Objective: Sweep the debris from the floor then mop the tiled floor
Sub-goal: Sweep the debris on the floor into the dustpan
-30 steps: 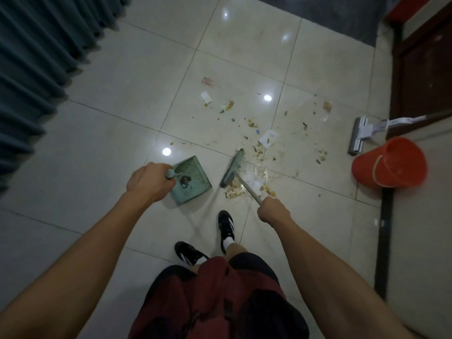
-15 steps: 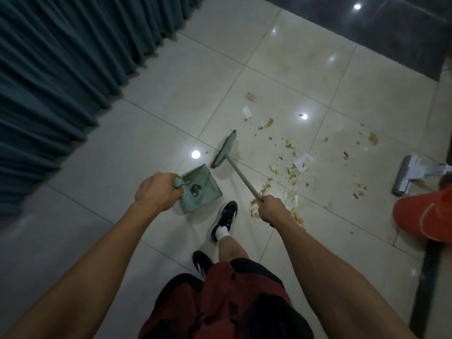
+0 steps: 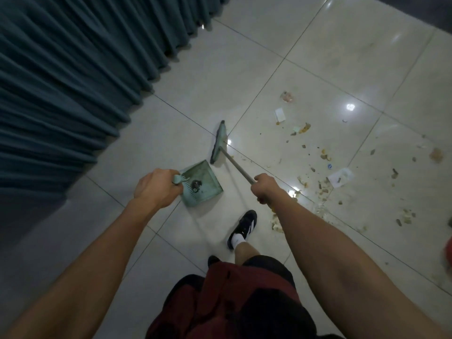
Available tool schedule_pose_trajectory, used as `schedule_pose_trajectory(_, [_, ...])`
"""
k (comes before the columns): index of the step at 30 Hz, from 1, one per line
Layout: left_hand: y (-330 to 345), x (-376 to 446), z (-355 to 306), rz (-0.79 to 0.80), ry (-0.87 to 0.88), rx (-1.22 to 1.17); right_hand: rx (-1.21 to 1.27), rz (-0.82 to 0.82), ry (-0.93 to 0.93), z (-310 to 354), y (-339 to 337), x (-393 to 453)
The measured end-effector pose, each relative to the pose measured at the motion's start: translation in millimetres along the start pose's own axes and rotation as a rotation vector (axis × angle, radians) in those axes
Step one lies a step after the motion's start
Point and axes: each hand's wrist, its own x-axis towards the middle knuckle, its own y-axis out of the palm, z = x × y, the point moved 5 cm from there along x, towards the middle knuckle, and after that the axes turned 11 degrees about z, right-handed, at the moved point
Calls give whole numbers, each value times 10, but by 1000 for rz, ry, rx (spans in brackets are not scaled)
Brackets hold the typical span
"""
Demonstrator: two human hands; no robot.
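Both hands are clenched, left hand (image 3: 156,188) around the dustpan (image 3: 201,183) handle, right hand (image 3: 265,188) hiding the broom (image 3: 219,141) stick's upper end, with debris (image 3: 322,189) scattered right, partly behind the forearm.

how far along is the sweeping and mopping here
Early. Done: only a small dark clump lies in the dustpan. In hand: the left hand grips the dustpan handle and the right hand the broom, whose head sits on clean tile. Left: crumbs and paper scraps remain scattered to the right; no mop is in view.
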Motion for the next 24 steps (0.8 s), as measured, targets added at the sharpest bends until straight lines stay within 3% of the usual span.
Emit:
schedule_pose_trajectory(8, [-251,313,-381,11,60,62,-309,-88,88,-115,-336,62])
schedule_pose_trajectory(17, [-354,574,-1011,48,244,157,-178,-136,248,-892,-521,-252])
schedule_pose_trajectory(24, [-360,647,-1463,46,414,268,-8,-203,380,-1381,-290,-608])
